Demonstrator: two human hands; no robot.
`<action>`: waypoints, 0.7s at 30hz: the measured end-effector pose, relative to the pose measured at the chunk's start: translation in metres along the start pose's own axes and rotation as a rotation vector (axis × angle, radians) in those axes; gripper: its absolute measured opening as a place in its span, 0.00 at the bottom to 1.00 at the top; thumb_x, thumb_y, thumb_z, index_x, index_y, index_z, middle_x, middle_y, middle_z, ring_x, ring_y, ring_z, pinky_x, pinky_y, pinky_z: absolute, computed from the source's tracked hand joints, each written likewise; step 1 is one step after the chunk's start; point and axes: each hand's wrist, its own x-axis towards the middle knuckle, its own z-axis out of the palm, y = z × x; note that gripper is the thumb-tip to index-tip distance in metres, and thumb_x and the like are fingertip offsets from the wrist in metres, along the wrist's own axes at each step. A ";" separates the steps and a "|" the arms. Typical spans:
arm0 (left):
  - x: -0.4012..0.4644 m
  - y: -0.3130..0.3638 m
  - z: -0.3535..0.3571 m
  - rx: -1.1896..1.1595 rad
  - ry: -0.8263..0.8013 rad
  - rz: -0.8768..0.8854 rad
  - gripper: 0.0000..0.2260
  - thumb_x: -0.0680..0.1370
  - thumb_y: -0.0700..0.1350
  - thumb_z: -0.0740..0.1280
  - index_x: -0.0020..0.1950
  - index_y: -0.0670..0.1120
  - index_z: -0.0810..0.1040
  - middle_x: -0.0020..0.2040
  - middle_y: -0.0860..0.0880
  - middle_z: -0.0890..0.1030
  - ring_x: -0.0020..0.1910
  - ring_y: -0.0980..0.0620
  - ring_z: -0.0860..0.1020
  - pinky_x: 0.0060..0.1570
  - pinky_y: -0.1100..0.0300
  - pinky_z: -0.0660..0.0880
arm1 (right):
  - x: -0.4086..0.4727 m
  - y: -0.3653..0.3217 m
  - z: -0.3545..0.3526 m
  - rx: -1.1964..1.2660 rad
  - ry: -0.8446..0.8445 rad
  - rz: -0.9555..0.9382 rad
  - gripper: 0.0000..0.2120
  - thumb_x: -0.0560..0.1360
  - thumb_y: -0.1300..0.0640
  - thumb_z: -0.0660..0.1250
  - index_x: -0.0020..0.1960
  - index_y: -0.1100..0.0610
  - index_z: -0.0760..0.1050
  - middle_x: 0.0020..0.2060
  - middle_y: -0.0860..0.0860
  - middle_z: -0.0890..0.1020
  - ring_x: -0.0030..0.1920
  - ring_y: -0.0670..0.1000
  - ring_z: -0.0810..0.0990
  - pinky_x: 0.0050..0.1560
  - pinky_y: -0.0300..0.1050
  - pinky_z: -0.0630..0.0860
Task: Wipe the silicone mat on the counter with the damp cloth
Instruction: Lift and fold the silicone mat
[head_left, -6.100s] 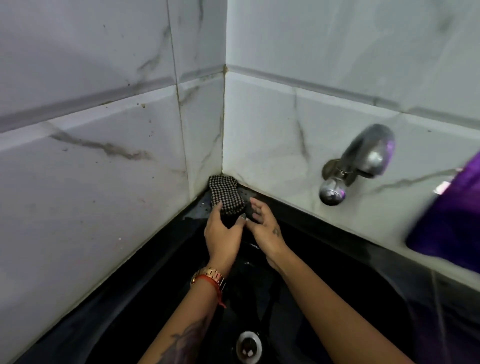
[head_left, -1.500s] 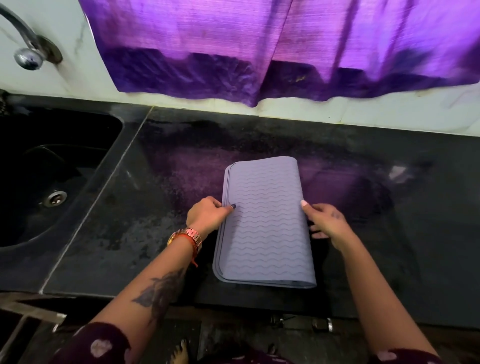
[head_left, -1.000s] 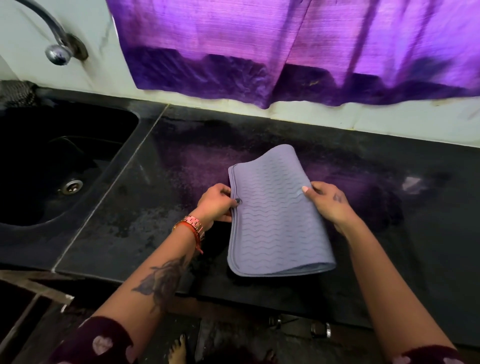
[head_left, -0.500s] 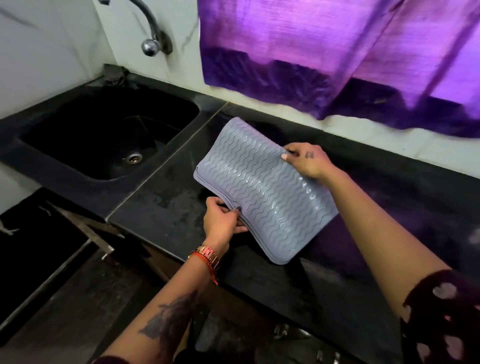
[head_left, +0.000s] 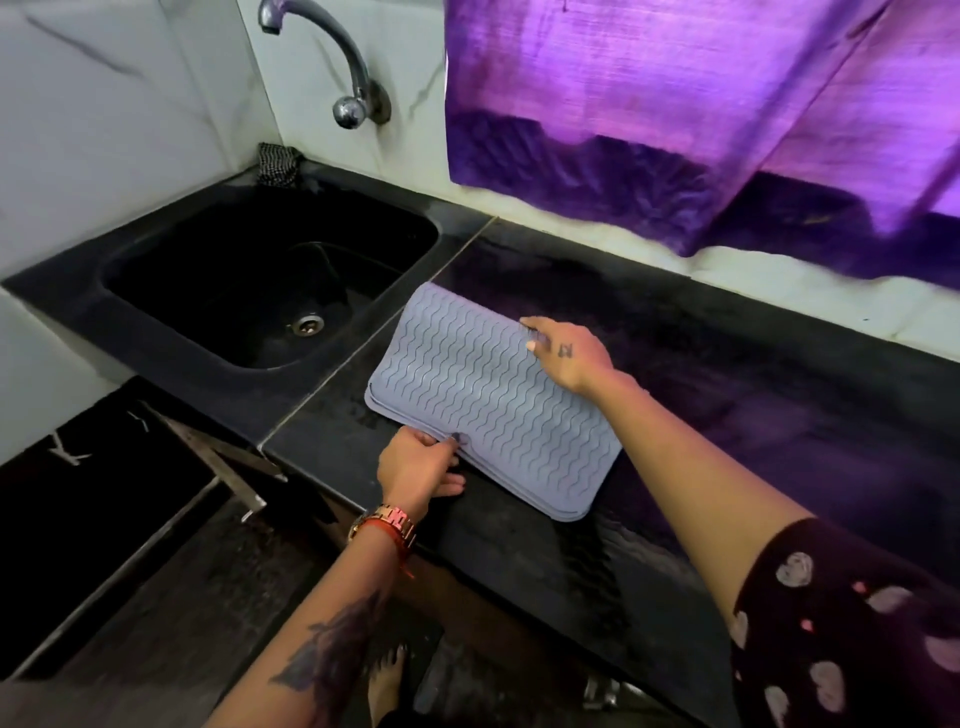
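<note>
The grey-lilac silicone mat (head_left: 483, 395), folded double with a wavy ribbed top, lies on the black counter (head_left: 727, 405) just right of the sink. My left hand (head_left: 421, 467) pinches its near long edge, thumb on top. My right hand (head_left: 566, 351) grips the far long edge, fingers curled over it. The checked damp cloth (head_left: 278, 163) sits bunched in the back corner behind the sink, away from both hands.
A black sink (head_left: 270, 280) with a steel drain lies to the left, a curved tap (head_left: 343, 78) on the tiled wall above it. A purple curtain (head_left: 701, 114) hangs over the counter's back. The counter's front edge drops to the dark floor.
Both hands lifted the folded mat off the counter, carried it left toward the sink and set it down angled there. The view swung left with it.
</note>
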 end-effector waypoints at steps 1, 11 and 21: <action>0.006 0.002 -0.007 0.151 0.046 0.046 0.11 0.75 0.49 0.69 0.43 0.43 0.73 0.34 0.46 0.82 0.28 0.48 0.82 0.37 0.53 0.81 | -0.002 0.004 0.004 0.015 -0.009 0.016 0.19 0.80 0.52 0.57 0.71 0.48 0.65 0.65 0.56 0.74 0.64 0.59 0.72 0.63 0.54 0.70; 0.066 0.040 -0.039 0.760 0.181 0.557 0.17 0.75 0.48 0.67 0.63 0.47 0.72 0.64 0.43 0.71 0.63 0.42 0.68 0.57 0.49 0.69 | -0.045 0.016 0.038 -0.079 0.212 0.078 0.21 0.77 0.57 0.62 0.69 0.48 0.67 0.72 0.50 0.64 0.73 0.52 0.58 0.73 0.52 0.44; 0.118 0.067 -0.057 0.840 -0.083 0.623 0.22 0.75 0.39 0.58 0.68 0.55 0.68 0.58 0.47 0.78 0.60 0.42 0.73 0.61 0.44 0.65 | -0.105 0.038 0.055 0.035 0.639 0.334 0.27 0.68 0.75 0.61 0.59 0.52 0.79 0.63 0.55 0.73 0.61 0.57 0.69 0.58 0.51 0.73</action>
